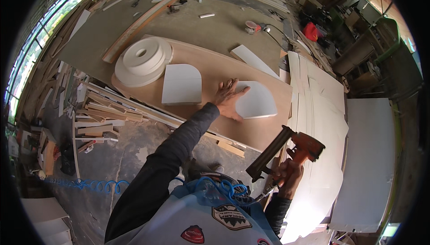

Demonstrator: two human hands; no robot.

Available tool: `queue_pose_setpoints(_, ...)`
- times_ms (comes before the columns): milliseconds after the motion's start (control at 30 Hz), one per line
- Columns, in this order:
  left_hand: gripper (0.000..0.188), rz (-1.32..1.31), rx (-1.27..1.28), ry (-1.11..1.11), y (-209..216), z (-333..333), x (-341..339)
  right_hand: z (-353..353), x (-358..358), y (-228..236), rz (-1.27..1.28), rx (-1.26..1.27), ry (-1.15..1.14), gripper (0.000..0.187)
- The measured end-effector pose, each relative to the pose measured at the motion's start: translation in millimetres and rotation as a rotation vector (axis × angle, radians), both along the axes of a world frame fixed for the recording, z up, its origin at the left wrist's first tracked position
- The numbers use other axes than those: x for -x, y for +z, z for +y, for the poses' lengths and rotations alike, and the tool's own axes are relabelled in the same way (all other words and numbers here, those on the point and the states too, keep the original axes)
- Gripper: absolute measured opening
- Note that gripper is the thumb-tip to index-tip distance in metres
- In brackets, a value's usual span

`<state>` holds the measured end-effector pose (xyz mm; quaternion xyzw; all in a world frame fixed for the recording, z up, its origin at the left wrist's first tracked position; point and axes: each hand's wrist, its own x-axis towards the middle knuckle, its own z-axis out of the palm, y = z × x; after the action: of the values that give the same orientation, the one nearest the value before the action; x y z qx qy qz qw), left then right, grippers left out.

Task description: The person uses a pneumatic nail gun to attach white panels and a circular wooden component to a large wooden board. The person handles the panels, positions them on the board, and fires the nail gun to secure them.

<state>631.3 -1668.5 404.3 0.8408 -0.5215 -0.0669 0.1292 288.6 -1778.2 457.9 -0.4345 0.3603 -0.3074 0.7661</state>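
Observation:
My left hand [230, 99] rests with its fingers spread at the left edge of a white panel with one rounded corner [256, 102]. Beside it, to the left, lies a similar white panel [182, 84]. Both are on a brown board [215, 66] that forms the work surface. At the board's left end sits a stack of round white discs [142, 61] with a hole in the top one. My right hand [289, 175] is wrapped round the handle of an orange and black pneumatic nail gun [298, 151], held up off the board's near right corner. An air fitting hangs below its handle.
A coiled blue air hose [98, 185] crosses the left side and runs by my body. Wood offcuts [101, 115] are piled left of the board. Further back lie a sander [251, 27] and a long timber [143, 25]. White sheets [316, 133] stand at the right.

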Motion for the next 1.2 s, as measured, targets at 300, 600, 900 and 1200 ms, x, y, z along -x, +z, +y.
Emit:
queue_pose_setpoints(300, 0.090, 0.134, 0.493, 0.424, 0, 19, 82, 29, -17, -40, -0.572, -0.244, 0.099, 0.063)
queue_pose_setpoints(600, 0.100, 0.636, 0.367, 0.092, 57, 179, 191, 118, -65, -59, -0.533, -0.431, 0.308, 0.062)
queue_pose_setpoints(900, 0.093, 0.380, 0.488, 0.401, 16, 290, 211, 215, -100, -56, -0.406, -0.511, 0.558, 0.058)
queue_pose_setpoints(1200, 0.073, 0.091, 0.694, 0.653, -6, 435, 200, 355, -144, -63, -0.375, -0.458, 0.580, 0.060)
